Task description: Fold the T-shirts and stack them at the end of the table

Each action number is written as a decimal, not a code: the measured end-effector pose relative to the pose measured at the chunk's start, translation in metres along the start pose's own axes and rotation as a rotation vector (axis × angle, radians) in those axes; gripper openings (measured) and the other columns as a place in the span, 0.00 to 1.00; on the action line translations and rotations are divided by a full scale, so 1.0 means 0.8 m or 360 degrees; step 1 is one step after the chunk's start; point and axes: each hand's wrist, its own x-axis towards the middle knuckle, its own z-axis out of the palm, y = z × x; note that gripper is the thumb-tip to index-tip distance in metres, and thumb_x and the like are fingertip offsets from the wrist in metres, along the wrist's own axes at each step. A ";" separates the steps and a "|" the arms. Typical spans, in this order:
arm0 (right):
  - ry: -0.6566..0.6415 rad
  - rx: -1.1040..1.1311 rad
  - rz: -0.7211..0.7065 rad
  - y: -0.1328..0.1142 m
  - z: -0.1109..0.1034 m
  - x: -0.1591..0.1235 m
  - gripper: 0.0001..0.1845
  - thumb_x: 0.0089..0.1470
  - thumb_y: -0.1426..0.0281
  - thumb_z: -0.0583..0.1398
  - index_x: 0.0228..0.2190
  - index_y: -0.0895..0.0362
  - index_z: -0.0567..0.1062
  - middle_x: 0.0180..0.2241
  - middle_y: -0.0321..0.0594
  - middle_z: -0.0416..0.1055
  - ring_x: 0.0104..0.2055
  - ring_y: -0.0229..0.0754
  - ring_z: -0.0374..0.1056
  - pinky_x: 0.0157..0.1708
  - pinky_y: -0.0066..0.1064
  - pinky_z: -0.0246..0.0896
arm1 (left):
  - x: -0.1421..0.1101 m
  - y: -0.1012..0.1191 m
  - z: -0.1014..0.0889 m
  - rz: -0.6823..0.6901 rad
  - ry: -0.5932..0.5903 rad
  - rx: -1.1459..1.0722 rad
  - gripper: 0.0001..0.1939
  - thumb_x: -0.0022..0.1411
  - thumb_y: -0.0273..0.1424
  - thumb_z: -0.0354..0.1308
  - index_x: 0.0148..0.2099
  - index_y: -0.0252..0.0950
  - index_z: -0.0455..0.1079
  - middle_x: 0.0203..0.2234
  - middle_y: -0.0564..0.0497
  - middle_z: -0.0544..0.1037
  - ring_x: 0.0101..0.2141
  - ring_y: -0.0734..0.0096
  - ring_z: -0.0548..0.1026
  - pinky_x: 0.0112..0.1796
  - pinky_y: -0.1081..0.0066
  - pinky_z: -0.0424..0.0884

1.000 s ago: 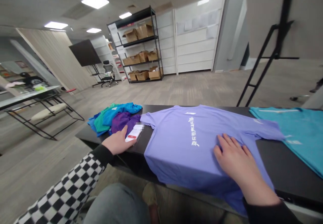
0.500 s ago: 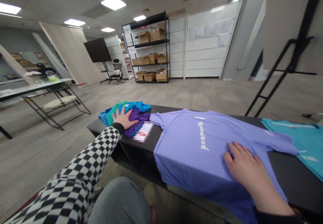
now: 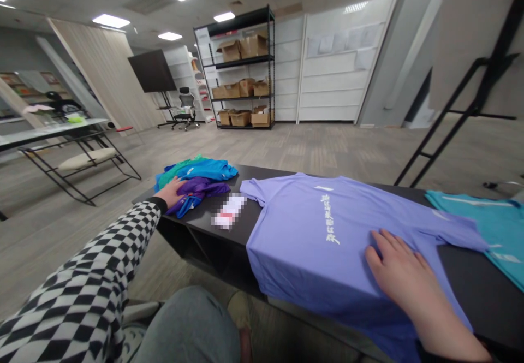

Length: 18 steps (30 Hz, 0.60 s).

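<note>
My right hand (image 3: 403,275) lies flat with its fingers apart on a lavender T-shirt (image 3: 311,254), which is spread on a black table (image 3: 470,281) and hangs over the front edge. White vertical characters run down the shirt. My left hand (image 3: 171,192), in a black-and-white checked sleeve, rests against a folded pile at its near left side. The pile holds a purple garment (image 3: 200,189), a blue garment (image 3: 210,170) and a green garment (image 3: 180,166). A blurred white-and-red card (image 3: 229,210) lies on the table between the pile and the lavender shirt. A teal shirt (image 3: 470,215) lies at the right end.
Behind the table, a black metal shelf (image 3: 241,68) holds several cardboard boxes. A black stand (image 3: 462,128) rises at the right, and a glass-topped table (image 3: 57,134) with a padded bench stands at the left. My grey-clad knee (image 3: 188,325) sits below the table.
My left hand has left the card and moved left onto the pile's edge. The card now lies alone on the table. My right hand stays on the lavender shirt.
</note>
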 end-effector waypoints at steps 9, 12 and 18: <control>0.0022 -0.0003 0.0000 -0.007 -0.006 0.000 0.35 0.73 0.59 0.49 0.70 0.59 0.76 0.75 0.54 0.69 0.76 0.64 0.65 0.74 0.64 0.61 | -0.075 0.133 -0.046 0.0246 0.0416 -0.0042 0.33 0.72 0.35 0.50 0.75 0.36 0.70 0.70 0.41 0.77 0.71 0.50 0.72 0.73 0.57 0.63; 0.0039 -0.0015 0.0004 -0.008 -0.009 0.000 0.34 0.73 0.59 0.49 0.70 0.58 0.76 0.74 0.53 0.69 0.76 0.65 0.65 0.74 0.64 0.61 | -0.142 0.204 -0.014 0.0133 0.0243 -0.0088 0.42 0.74 0.54 0.53 0.80 0.36 0.63 0.66 0.36 0.80 0.62 0.39 0.79 0.65 0.52 0.71; 0.0008 -0.0047 -0.0020 -0.008 -0.013 -0.002 0.35 0.74 0.58 0.46 0.70 0.59 0.75 0.75 0.55 0.68 0.76 0.64 0.65 0.73 0.63 0.62 | -0.183 0.257 0.047 -0.0151 0.0192 -0.0020 0.52 0.70 0.52 0.57 0.85 0.27 0.49 0.62 0.28 0.80 0.61 0.29 0.76 0.58 0.47 0.72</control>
